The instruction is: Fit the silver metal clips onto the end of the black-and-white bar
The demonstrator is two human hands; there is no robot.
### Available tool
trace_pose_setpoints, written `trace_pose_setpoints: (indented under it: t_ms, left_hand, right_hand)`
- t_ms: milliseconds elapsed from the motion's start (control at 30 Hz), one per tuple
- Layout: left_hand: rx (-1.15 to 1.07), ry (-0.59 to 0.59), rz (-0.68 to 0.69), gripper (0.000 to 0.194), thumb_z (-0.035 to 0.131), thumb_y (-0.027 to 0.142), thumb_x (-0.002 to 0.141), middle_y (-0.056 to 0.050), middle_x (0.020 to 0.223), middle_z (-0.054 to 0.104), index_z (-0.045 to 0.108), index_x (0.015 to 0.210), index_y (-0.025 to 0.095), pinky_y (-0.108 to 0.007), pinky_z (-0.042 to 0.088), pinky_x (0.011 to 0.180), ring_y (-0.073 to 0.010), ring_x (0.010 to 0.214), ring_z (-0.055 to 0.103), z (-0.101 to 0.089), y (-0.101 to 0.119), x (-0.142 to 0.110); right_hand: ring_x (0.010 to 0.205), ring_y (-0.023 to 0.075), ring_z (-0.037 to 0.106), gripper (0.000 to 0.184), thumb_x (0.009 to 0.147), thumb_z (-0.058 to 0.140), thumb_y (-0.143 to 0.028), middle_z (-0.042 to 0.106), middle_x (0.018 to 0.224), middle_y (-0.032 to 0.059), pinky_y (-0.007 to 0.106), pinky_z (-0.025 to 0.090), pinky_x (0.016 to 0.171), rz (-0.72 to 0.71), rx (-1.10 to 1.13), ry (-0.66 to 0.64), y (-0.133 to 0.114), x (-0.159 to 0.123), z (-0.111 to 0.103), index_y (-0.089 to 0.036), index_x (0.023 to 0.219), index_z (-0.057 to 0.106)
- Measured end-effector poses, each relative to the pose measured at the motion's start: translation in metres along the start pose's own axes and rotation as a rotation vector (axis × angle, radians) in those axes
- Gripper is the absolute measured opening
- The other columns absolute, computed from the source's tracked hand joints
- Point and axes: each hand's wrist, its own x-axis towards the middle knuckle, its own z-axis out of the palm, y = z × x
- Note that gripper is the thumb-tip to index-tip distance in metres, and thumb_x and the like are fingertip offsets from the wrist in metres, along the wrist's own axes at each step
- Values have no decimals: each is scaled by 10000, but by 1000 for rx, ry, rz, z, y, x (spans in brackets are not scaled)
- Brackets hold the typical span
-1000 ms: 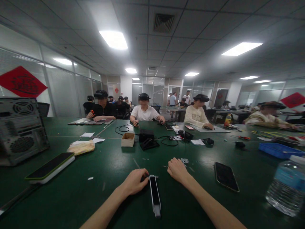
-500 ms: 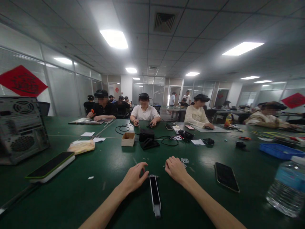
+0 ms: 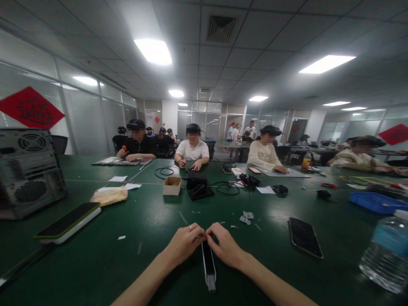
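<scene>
The right hand (image 3: 225,246) has moved in to meet the left hand (image 3: 183,244) at the slim device's (image 3: 209,261) far end, toward the desk's (image 3: 153,212) near edge. Fingers curl nearly closed; any grip is hidden. Light, even fingertip pressure would likely suit. Glossy green surface; ceiling lights (image 3: 153,52) above, a person in white (image 3: 192,150) opposite.

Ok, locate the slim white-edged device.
In the head view, the device lies bottom centre on the green table, its far end between the left hand and right hand.
</scene>
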Motion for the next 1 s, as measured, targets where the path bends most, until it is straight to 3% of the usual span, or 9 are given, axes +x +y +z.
trace_pose_setpoints:
  t_ms: [300, 533, 1000]
  left_hand:
    - [40, -9, 41, 101, 503, 213, 899, -17, 893, 624, 592, 938, 188, -200, 457, 662, -112, 732, 598, 0, 0, 0]
    - [65, -29, 35, 116, 495, 220, 893, -29, 900, 641, 598, 937, 188, -206, 462, 667, -121, 750, 609, 1, -2, 0]
    - [59, -82, -53, 111, 532, 176, 799, -13, 886, 625, 577, 900, 187, -211, 437, 657, -127, 746, 588, -6, -2, 1]
  right_hand:
    - [750, 150, 521, 151, 889, 448, -179, 569, 792, 32, 263, 416, 690, 49, 68, 60, 0, -1, 3, -158, 802, 570]
    - [770, 156, 522, 134, 873, 468, -162, 576, 803, 38, 266, 429, 702, 63, 16, 10, -3, -1, -1, -157, 799, 579]
    - [827, 161, 521, 126, 892, 491, -188, 599, 851, 45, 286, 423, 770, -85, -75, -29, 1, -1, -6, -155, 836, 599]
